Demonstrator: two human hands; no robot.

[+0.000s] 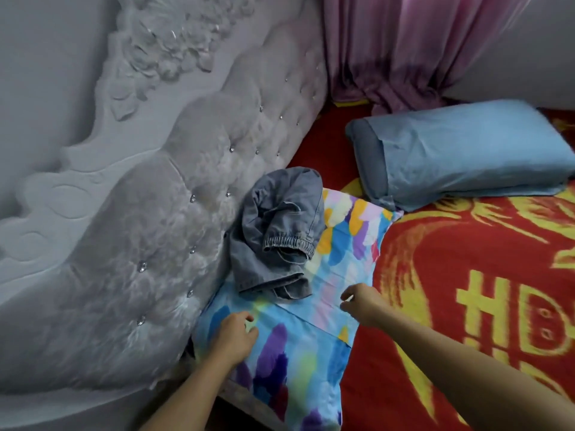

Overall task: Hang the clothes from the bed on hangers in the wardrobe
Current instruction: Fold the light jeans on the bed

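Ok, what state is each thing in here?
Jeans: crumpled on the patterned pillow, not held.
Patterned pillow: flat on the bed, under the jeans.
Blue pillow: lying flat, untouched.
Curtain: hanging, hem on the bed.
Left hand: empty, over the patterned pillow.
Right hand: empty, fingers loosely curled.

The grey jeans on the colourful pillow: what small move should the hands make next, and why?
Probably reach forward and grip the grey jeans: they lie crumpled on the colourful pillow, untouched, and the left hand and right hand are both empty, just short of them.
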